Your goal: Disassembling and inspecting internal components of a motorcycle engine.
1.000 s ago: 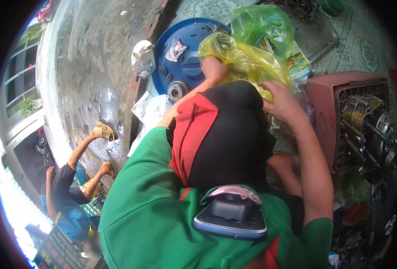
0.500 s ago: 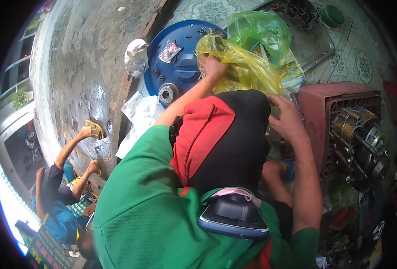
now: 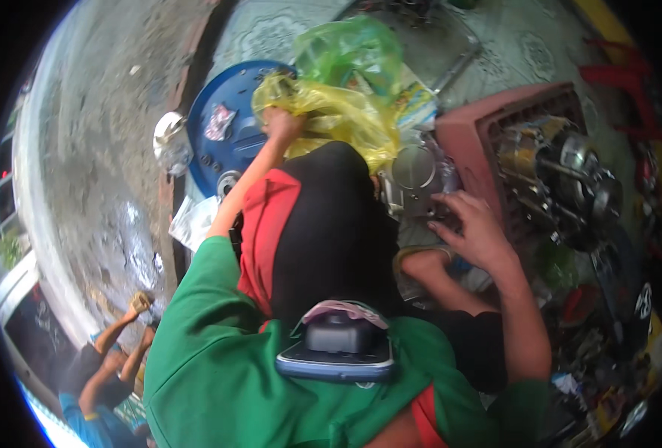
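My left hand [image 3: 282, 127] is closed on the edge of a yellow plastic bag [image 3: 346, 123], its fingertips partly hidden. The bag lies over the right part of a round blue lid [image 3: 210, 160] that carries small metal parts and a small printed packet [image 3: 220, 122]. To the right, my right hand [image 3: 474, 228] has curved fingers with the thumb apart, and nothing shows between them. Just beyond its fingertips is a silvery metal part with a round opening [image 3: 413, 196]. A green plastic bag [image 3: 353, 48] lies behind the yellow one.
A reddish crate [image 3: 465, 131] stands on the right with an engine assembly [image 3: 559, 168] at its side. A metal tray [image 3: 454, 67] is at the back. White plastic [image 3: 194, 222] lies near the lid. Another person [image 3: 103, 381] sits at lower left. Mixed parts crowd the lower right.
My right hand has moved away from the yellow bag, rightward and nearer to me, leaving the silvery metal part in view. My left hand stays at the bag. The whole view has shifted.
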Motion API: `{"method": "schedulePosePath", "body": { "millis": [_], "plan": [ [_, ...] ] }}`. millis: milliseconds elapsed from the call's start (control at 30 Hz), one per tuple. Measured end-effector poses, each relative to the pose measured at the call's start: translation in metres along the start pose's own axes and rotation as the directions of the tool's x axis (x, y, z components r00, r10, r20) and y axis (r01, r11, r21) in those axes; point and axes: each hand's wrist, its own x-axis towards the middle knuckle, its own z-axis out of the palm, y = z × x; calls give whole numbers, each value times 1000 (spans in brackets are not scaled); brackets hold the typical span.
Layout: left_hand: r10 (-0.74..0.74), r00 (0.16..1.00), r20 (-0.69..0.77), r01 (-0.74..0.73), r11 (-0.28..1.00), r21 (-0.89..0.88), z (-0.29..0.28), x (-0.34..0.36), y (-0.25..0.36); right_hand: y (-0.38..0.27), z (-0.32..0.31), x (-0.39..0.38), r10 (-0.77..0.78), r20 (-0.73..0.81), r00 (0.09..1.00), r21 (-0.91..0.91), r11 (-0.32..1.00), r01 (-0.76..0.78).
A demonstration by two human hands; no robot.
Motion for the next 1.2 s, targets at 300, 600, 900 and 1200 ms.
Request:
{"method": "schedulePosePath", "body": {
  "millis": [300, 600, 900, 1200],
  "plan": [
    [-55, 997, 58, 50, 996, 78, -35, -32, 37, -22, -52, -130, 272, -164, 948, -120, 949, -293],
    [197, 980, -23, -197, 962, -186, -92, -78, -4, -66, -76, -156, 122, -267, 956, -209, 961, -180],
    [321, 907, -271, -419, 649, -635, -243, -182, -15, -88, -104, -143, -141, -315, 939, -167, 982, 91],
    [771, 635, -48, -24, -43, -999, -306, -280, 226, -75, -108, -114, -176, -587, 790, 148, 936, 318]
  ]
}}
